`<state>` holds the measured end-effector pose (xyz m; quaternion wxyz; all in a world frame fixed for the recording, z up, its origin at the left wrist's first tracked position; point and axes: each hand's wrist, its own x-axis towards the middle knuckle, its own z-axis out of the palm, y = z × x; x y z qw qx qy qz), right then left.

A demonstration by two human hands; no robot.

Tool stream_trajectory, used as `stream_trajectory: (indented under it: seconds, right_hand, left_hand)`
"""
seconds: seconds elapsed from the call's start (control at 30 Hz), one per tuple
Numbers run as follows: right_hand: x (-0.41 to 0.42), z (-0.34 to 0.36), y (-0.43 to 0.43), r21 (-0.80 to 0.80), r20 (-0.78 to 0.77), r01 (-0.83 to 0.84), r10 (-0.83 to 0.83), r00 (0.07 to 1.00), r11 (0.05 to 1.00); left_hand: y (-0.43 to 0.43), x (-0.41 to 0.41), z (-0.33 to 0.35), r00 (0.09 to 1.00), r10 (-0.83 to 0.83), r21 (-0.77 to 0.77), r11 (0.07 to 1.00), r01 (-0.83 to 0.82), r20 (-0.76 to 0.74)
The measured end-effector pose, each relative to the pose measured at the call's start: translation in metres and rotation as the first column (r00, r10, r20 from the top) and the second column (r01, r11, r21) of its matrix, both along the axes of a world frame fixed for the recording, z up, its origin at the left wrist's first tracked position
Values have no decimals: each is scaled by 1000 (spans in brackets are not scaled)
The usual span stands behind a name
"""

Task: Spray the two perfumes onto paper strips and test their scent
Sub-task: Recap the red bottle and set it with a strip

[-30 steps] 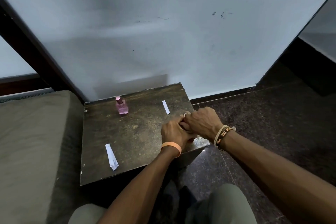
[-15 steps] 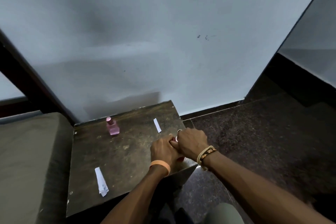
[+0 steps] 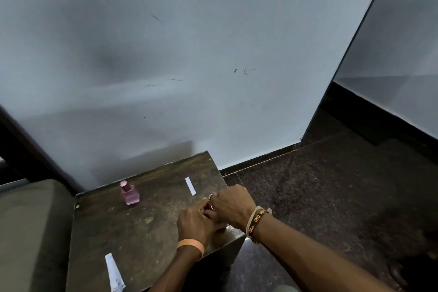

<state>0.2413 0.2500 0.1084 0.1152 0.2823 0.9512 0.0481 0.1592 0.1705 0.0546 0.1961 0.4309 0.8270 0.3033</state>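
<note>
A pink perfume bottle (image 3: pixel 129 194) with a pink cap stands upright at the back left of the small dark table (image 3: pixel 132 227). One white paper strip (image 3: pixel 190 186) lies at the back right, and another white paper strip (image 3: pixel 114 272) lies at the front left. My left hand (image 3: pixel 194 223) and my right hand (image 3: pixel 233 206) meet at the table's right front corner. Their fingers curl round a small reddish object (image 3: pixel 209 206), which is mostly hidden between them.
A grey-green cushioned seat (image 3: pixel 30 232) borders the table on the left. A pale wall (image 3: pixel 189 78) rises right behind the table. Dark speckled floor (image 3: pixel 331 197) stretches to the right. The table's right edge drops off beside my right wrist.
My hands have stayed together at the table's right front corner. The view has tilted upward, showing more wall. The bottle and strips have not moved on the table.
</note>
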Motion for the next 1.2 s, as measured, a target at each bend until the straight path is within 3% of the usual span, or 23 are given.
stream_trajectory:
  seconds: [0.13, 0.3, 0.47, 0.63, 0.83, 1.0, 1.1, 1.2]
  right_hand:
    - [-5, -6, -5, -67, -45, 149, -152, 987, 987]
    - [-2, 4, -2, -36, -43, 9, -10, 999, 999]
    - [-12, -3, -8, -37, -49, 59, -61, 997, 998]
    - [-8, 4, -5, 12, 17, -45, 45, 999, 999]
    - [-10, -11, -5, -109, -21, 174, -177, 984, 979]
    - [-3, 3, 3, -10, 57, 35, -35, 998, 999]
    - [-2, -2, -3, -51, -8, 123, -124, 992, 991]
    - [-6, -4, -7, -91, 22, 164, -162, 986, 982]
  left_hand:
    - [0, 0, 4, 999, 23, 2, 1000, -23, 30]
    - [0, 1, 5, 1000, 22, 2, 1000, -22, 7]
    - [0, 1, 6, 999, 43, -37, 998, -42, 3]
    - [1, 0, 1, 1000, 7, -38, 999, -8, -18]
    - [1, 1, 3, 1000, 13, 27, 1000, -13, 2]
    - [2, 1, -1, 999, 9, 10, 1000, -10, 45]
    - [3, 1, -4, 999, 19, 9, 1000, -20, 49]
    - [1, 0, -3, 999, 28, 15, 999, -29, 28]
